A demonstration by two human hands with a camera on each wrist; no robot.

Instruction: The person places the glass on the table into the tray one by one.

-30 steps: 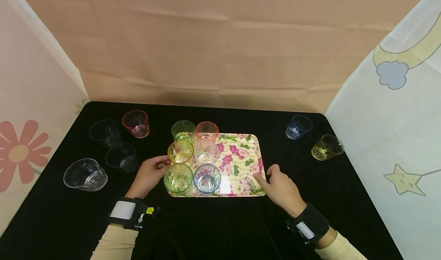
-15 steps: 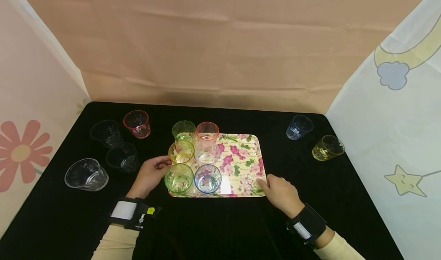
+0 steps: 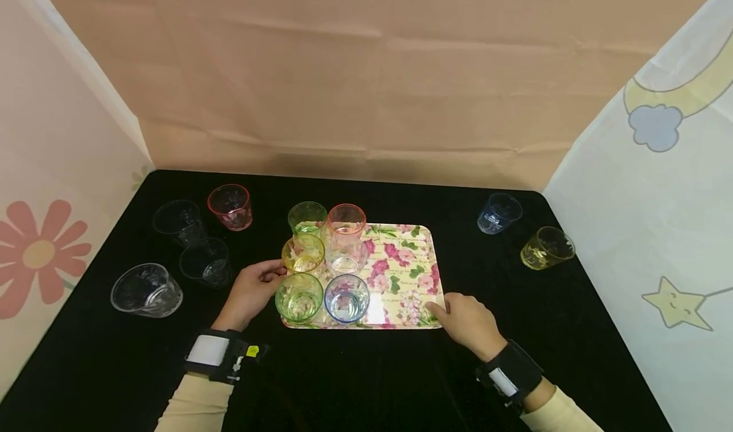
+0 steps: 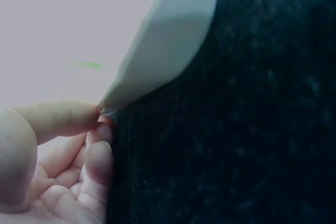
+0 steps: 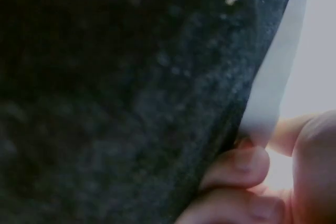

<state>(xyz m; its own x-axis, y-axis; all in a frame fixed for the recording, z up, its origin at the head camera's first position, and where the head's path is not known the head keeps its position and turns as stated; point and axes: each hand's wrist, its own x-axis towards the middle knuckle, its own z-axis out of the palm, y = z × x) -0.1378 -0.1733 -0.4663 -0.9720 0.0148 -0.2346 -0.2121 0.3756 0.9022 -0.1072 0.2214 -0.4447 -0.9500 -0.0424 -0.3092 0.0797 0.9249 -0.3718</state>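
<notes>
A floral tray (image 3: 401, 273) lies on the black table, with several glasses on its left half. These are a darker green glass (image 3: 307, 219), a red-rimmed glass (image 3: 347, 221), a yellow glass (image 3: 303, 254), a clear glass (image 3: 347, 258), a light green glass (image 3: 299, 298) and a blue glass (image 3: 347, 298). My left hand (image 3: 252, 292) pinches the tray's left edge between thumb and fingers; the left wrist view shows the thumb (image 4: 63, 118) on the rim. At the right edge, near the front corner, my right hand (image 3: 469, 324) grips the tray, its fingers (image 5: 239, 166) curled beneath.
On the left stand a red-rimmed glass (image 3: 230, 207) and several clear glasses, one a larger tumbler (image 3: 147, 291). A blue glass (image 3: 499, 214) and a yellow glass (image 3: 546, 249) stand at the far right. Brown paper (image 3: 366, 101) walls the back.
My right hand has moved down onto the tray's right edge, near the front corner, and taken hold of it. The left hand keeps its hold, and the glasses stay in place.
</notes>
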